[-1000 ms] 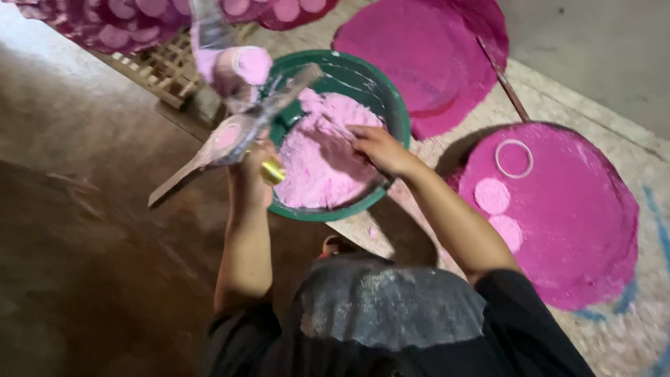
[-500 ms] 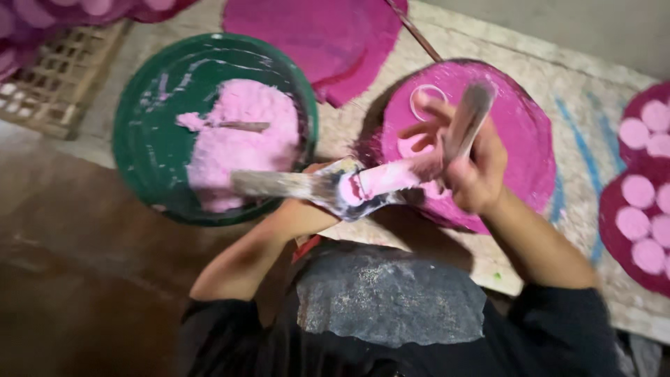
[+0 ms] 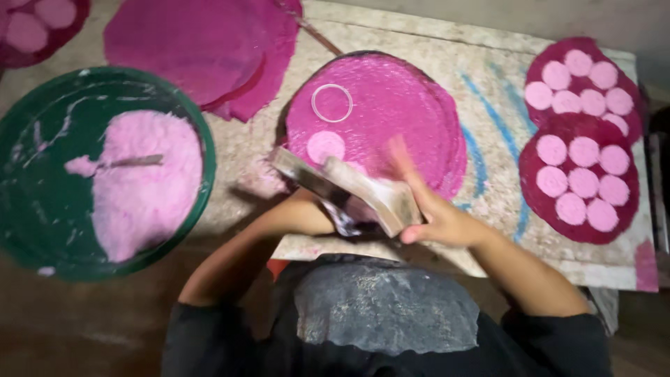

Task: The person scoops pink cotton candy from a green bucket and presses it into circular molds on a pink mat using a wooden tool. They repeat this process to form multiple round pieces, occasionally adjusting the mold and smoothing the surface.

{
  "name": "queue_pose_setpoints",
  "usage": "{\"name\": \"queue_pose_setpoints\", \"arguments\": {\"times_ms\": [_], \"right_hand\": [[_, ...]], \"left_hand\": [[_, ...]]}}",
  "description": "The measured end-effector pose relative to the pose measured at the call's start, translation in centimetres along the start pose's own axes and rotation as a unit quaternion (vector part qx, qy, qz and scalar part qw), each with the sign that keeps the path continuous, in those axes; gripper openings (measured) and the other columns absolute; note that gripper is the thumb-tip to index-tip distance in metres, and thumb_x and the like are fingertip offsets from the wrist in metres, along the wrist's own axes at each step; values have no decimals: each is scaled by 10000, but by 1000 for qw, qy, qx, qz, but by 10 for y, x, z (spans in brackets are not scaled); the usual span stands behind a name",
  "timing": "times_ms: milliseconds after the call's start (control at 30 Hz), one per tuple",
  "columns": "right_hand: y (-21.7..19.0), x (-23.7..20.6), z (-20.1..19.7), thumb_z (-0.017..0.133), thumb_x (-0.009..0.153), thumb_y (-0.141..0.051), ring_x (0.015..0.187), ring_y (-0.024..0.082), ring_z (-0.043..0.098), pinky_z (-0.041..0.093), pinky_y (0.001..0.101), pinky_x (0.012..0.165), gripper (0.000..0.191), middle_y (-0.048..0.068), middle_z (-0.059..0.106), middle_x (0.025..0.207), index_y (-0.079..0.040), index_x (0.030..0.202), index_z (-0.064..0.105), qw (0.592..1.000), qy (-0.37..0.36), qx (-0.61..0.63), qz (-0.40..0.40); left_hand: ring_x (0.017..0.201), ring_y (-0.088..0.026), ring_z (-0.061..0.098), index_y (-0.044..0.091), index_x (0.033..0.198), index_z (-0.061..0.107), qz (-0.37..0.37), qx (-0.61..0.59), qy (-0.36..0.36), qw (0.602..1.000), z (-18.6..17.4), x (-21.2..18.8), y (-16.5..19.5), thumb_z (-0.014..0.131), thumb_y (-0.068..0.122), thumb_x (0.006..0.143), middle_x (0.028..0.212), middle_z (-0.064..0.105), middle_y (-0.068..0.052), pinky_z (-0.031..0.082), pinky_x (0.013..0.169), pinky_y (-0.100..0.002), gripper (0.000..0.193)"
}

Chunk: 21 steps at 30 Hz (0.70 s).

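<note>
My right hand grips a flat, pale wooden paddle over the near edge of a round magenta mat; its fingers are blurred. My left hand is mostly hidden under the wood and seems to hold a second, darker paddle lying against the first. On the mat, just beyond the paddles, sit a small pink disc and a thin white ring. Pink smears cover the wood near my left hand.
A green basin at the left holds pink paste with a stick stuck in it. Magenta cloths lie at the back. Two dark red mats at the right carry several pink discs. A speckled slab lies under everything.
The view has swung right, away from the basin. Both hands have dropped with the paddles to the mat's near edge. A pink disc now lies on the mat below the ring.
</note>
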State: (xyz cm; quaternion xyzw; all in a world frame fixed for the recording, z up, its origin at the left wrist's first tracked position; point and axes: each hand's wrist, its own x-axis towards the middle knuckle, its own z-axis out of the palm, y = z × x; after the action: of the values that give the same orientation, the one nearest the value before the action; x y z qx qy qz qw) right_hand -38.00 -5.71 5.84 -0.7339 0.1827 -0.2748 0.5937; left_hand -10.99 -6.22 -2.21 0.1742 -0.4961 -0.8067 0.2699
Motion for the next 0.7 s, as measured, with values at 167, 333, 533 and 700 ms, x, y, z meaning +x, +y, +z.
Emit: {"name": "queue_pose_setpoints", "arguments": {"times_ms": [167,333,533,700], "right_hand": [[31,-55,-4,837,852,-389,1298,253,555,408,418,1139,885,150,592,1344,-25,1524,389,954,-36,217,202],[60,-97,25,817,871,-343,1207,242,604,467,405,1090,679,120,623,1244,-1,1376,518,969,145,139,142],[60,-116,33,744,890,-422,1185,243,626,493,400,1078,674,129,626,1223,-2,1366,516,946,268,145,112],[69,-125,28,743,848,-391,1158,265,637,504,419,1037,801,152,630,1246,-11,1468,405,921,326,186,102]], "left_hand": [[1095,-271,633,82,1410,515,-3,-20,-82,996,-42,13,14,787,-21,718,1231,635,-134,531,908,-397,751],[1135,-360,568,-56,1377,533,110,490,454,736,-126,49,26,884,16,820,1276,550,-251,470,978,-474,662],[1144,-238,675,-2,1412,593,-32,-12,381,924,-145,61,5,671,44,947,1298,697,-121,514,1025,-396,474],[824,-333,437,94,1500,502,-139,38,594,791,-104,42,-43,657,63,960,1283,704,-110,283,711,-516,563]]}}
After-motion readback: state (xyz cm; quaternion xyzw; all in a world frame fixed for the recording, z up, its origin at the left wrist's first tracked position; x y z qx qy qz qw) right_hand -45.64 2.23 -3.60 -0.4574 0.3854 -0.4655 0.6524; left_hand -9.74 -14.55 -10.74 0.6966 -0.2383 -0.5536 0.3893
